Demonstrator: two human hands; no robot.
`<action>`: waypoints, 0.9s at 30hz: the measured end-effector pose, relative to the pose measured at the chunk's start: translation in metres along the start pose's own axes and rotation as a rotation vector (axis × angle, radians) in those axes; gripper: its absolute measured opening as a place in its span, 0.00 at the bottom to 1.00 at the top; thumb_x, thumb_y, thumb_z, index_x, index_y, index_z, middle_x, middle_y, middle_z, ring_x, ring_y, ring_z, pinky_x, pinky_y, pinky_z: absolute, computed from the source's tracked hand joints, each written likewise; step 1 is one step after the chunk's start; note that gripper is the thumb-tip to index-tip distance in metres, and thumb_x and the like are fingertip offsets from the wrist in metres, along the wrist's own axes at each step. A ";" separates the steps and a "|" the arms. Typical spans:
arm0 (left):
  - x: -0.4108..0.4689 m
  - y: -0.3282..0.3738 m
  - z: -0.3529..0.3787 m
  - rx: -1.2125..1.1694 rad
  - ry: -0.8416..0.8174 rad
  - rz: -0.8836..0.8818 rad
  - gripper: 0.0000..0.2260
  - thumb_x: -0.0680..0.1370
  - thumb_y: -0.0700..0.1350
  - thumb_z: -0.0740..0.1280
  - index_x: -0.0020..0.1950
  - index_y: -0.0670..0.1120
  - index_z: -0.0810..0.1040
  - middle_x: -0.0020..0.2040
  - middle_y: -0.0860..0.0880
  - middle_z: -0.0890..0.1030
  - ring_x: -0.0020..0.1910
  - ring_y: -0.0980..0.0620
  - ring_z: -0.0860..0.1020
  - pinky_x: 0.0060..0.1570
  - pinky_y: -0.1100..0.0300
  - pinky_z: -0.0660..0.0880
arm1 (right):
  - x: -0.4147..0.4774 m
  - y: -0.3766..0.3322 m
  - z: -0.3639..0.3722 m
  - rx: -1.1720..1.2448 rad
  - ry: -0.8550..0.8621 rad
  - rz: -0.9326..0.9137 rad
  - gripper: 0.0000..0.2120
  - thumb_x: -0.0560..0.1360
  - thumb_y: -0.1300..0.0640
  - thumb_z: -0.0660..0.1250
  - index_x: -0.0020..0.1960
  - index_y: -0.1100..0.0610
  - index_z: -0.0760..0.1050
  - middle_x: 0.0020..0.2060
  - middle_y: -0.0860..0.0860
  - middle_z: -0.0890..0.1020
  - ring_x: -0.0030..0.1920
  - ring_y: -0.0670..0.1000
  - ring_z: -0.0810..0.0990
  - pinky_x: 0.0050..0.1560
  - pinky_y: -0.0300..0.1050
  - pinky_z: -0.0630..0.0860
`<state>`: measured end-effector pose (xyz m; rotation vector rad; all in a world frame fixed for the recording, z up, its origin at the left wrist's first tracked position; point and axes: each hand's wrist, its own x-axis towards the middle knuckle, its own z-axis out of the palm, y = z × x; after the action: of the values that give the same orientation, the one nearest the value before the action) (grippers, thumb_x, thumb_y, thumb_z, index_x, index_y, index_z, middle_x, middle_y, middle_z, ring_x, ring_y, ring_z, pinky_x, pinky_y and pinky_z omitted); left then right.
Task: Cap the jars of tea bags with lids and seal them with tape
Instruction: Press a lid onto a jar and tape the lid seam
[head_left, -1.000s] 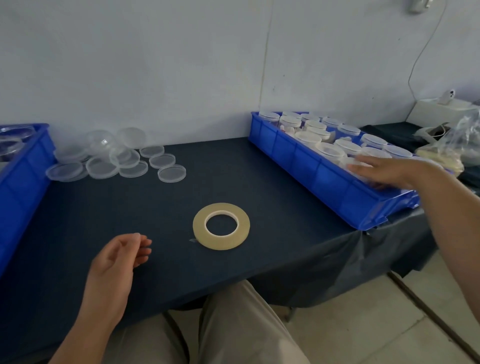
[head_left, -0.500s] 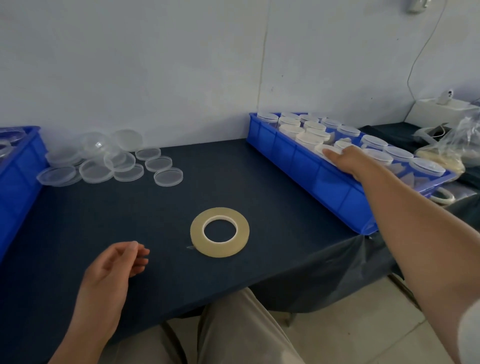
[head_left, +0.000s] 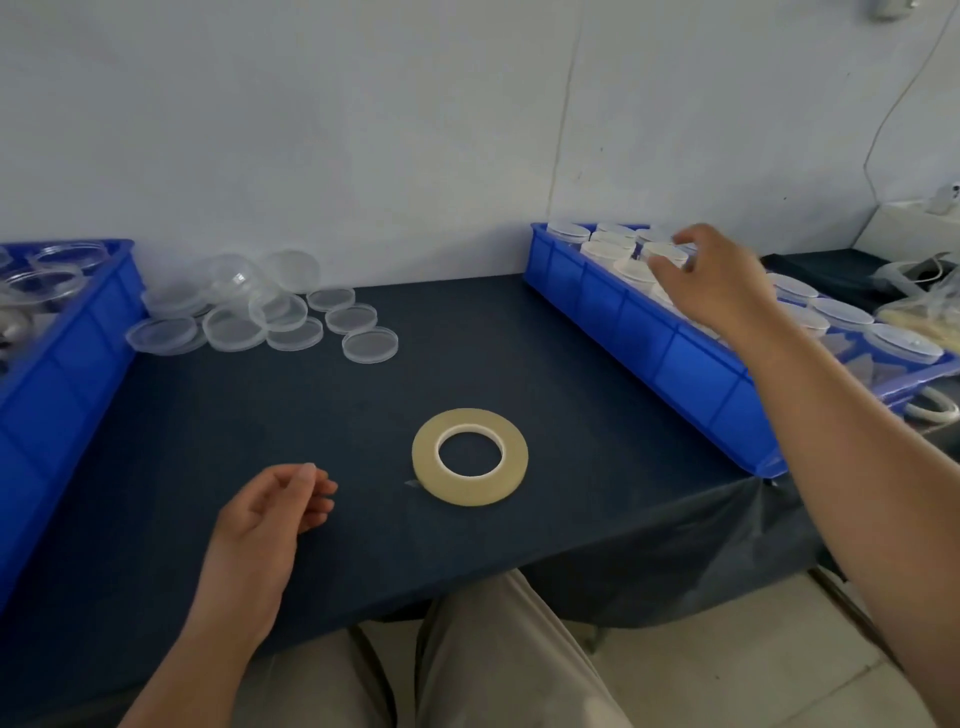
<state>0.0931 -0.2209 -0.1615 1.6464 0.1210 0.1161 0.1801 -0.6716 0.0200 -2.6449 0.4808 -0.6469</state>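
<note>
Jars (head_left: 662, 255) in blue bin (head_left: 649, 332) | right hand (head_left: 717, 291) grip spread above, empty | left hand (head_left: 260, 525) loosely curled, empty

Pale blue-grey wall (head_left: 363, 130), matte, evenly lit; thin vertical seam (head_left: 563, 130) right of centre. Thin cable (head_left: 893, 119) runs down wall at far right. Table (head_left: 311, 415) covered with dark navy cloth, butted against wall. Floor (head_left: 727, 675): light beige tiles, visible lower right.
</note>
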 end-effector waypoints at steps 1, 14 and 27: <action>-0.001 0.000 0.001 0.007 0.003 0.003 0.11 0.86 0.52 0.64 0.51 0.53 0.85 0.50 0.51 0.87 0.50 0.51 0.85 0.54 0.51 0.79 | -0.019 -0.022 0.000 0.113 -0.007 -0.079 0.16 0.83 0.40 0.64 0.64 0.48 0.78 0.47 0.46 0.83 0.49 0.53 0.81 0.48 0.48 0.75; -0.007 -0.006 -0.002 0.138 0.003 0.125 0.17 0.84 0.62 0.63 0.43 0.54 0.81 0.34 0.52 0.79 0.32 0.60 0.76 0.34 0.64 0.74 | -0.258 -0.167 0.170 0.600 -0.612 -0.218 0.18 0.83 0.53 0.64 0.38 0.63 0.71 0.31 0.55 0.75 0.32 0.49 0.71 0.40 0.60 0.74; -0.013 0.067 -0.088 0.633 0.247 0.431 0.11 0.80 0.67 0.64 0.45 0.63 0.78 0.40 0.64 0.82 0.39 0.62 0.81 0.35 0.69 0.72 | -0.259 -0.147 0.185 0.656 -0.568 -0.298 0.22 0.84 0.46 0.66 0.38 0.59 0.71 0.32 0.57 0.75 0.29 0.45 0.70 0.36 0.48 0.71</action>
<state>0.0682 -0.1411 -0.0882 2.2664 -0.0175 0.6658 0.0900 -0.3877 -0.1645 -2.1251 -0.2594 -0.0718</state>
